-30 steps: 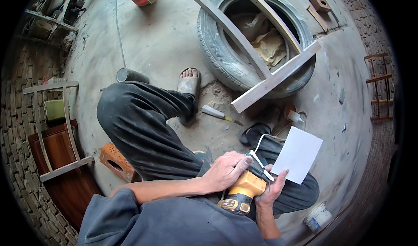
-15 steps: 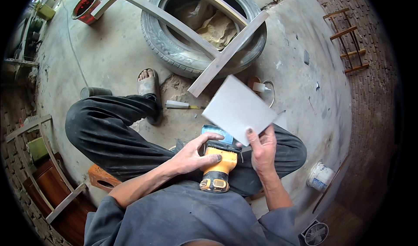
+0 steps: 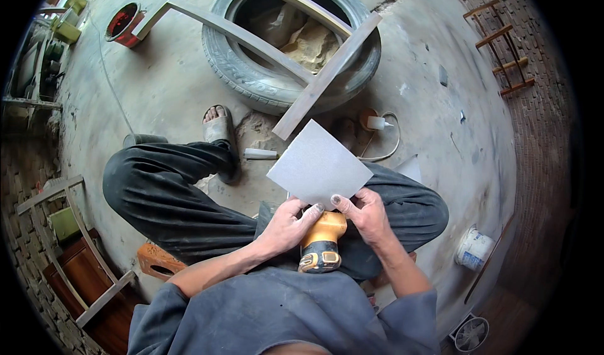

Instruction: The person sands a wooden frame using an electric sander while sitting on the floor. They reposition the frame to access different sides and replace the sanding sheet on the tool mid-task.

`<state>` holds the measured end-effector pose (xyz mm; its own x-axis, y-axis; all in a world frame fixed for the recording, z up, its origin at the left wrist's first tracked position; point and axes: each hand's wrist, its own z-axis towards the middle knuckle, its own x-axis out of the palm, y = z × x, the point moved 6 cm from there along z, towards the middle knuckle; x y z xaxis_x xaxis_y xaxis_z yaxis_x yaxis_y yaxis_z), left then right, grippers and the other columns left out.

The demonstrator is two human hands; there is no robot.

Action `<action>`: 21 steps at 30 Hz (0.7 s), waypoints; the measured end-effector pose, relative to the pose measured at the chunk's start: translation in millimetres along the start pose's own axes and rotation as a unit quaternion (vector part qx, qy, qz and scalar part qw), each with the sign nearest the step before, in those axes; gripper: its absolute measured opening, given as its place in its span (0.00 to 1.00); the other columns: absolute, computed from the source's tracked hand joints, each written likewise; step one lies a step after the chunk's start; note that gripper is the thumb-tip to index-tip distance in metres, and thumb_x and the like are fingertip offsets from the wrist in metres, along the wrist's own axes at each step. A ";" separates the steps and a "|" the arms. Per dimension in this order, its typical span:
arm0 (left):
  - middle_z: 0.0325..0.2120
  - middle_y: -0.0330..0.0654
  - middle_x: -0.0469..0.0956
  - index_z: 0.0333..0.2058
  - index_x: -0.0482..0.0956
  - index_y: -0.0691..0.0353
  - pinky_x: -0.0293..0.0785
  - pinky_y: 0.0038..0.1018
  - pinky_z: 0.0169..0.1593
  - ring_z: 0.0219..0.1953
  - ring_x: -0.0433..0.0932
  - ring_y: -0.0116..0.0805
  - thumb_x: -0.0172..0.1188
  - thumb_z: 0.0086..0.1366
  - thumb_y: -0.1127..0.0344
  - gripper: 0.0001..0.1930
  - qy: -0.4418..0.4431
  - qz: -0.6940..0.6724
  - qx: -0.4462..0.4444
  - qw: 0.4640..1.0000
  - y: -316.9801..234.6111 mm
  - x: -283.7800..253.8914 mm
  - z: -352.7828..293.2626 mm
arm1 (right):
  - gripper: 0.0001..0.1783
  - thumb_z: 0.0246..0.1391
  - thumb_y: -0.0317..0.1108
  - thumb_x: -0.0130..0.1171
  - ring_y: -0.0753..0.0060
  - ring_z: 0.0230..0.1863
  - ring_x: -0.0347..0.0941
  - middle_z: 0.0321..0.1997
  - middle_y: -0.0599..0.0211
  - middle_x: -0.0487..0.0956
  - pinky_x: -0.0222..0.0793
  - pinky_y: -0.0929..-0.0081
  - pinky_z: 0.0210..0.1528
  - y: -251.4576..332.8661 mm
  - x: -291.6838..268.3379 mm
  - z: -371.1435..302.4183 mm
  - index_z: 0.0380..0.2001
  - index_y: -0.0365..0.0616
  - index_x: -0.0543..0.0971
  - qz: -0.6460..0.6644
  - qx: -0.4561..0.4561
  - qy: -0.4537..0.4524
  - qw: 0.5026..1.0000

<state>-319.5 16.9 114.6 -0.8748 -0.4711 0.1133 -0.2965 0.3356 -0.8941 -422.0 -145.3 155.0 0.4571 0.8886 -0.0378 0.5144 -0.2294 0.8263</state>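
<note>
A pale grey square sheet of sandpaper (image 3: pixel 319 163) lies tilted over the head of a yellow and black palm sander (image 3: pixel 323 245), hiding its pad. The sander rests in my lap with its rounded end toward me. My left hand (image 3: pixel 287 227) is closed at the sheet's near edge, thumb on top and fingers mostly hidden beneath, right beside the sander body. Across from it, my right hand (image 3: pixel 367 216) pinches the near right edge, its thumb pressed on the paper.
Ahead, a wooden frame (image 3: pixel 327 78) leans across a tyre (image 3: pixel 220 62). A white-handled tool (image 3: pixel 260 154) and a small white bottle (image 3: pixel 376 123) lie on the floor. A red bucket (image 3: pixel 124 25) stands far left, a white tub (image 3: pixel 474 250) at right, an orange brick (image 3: pixel 157 259) by my left thigh.
My right hand has brought the sandpaper left and down over the sander's head. The left hand has shifted from gripping the sander to holding the sheet's near edge.
</note>
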 end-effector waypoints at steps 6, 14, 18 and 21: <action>0.43 0.46 0.83 0.50 0.84 0.70 0.74 0.31 0.52 0.47 0.79 0.33 0.59 0.78 0.57 0.18 -0.020 0.020 0.003 1.000 6.2 0.7 -0.9 | 0.12 0.66 0.32 0.68 0.79 0.40 0.80 0.40 0.71 0.85 0.77 0.73 0.46 67.6 -32.2 12.0 0.47 0.38 0.81 -0.192 -0.094 0.048 0.976; 0.51 0.49 0.79 0.60 0.74 0.70 0.72 0.33 0.60 0.54 0.77 0.36 0.62 0.76 0.58 0.23 0.039 -0.070 0.019 0.997 -4.3 -1.1 -0.3 | 0.14 0.71 0.39 0.63 0.79 0.41 0.78 0.44 0.68 0.84 0.76 0.72 0.49 55.4 -30.6 28.5 0.50 0.41 0.78 -0.015 -0.062 -0.015 0.998; 0.60 0.49 0.76 0.68 0.66 0.70 0.65 0.33 0.69 0.64 0.71 0.34 0.62 0.76 0.58 0.30 0.039 -0.145 0.029 0.988 -4.1 -6.8 -0.9 | 0.18 0.73 0.40 0.61 0.77 0.52 0.78 0.53 0.67 0.84 0.73 0.73 0.59 -18.1 -2.7 4.2 0.57 0.39 0.78 0.198 0.055 -0.021 0.978; 0.61 0.46 0.73 0.69 0.63 0.69 0.65 0.33 0.69 0.64 0.70 0.31 0.62 0.76 0.60 0.30 0.071 -0.146 0.015 0.987 -0.5 -8.8 -1.1 | 0.18 0.72 0.40 0.62 0.80 0.52 0.77 0.52 0.68 0.84 0.71 0.76 0.58 -34.5 2.4 -4.0 0.56 0.39 0.79 0.202 0.053 -0.053 0.977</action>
<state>-312.0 21.7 114.5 -0.7995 -0.4245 0.4251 -0.5338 0.1775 -0.8267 -441.6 -133.7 128.7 0.7075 0.6726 0.2170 0.3468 -0.5980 0.7226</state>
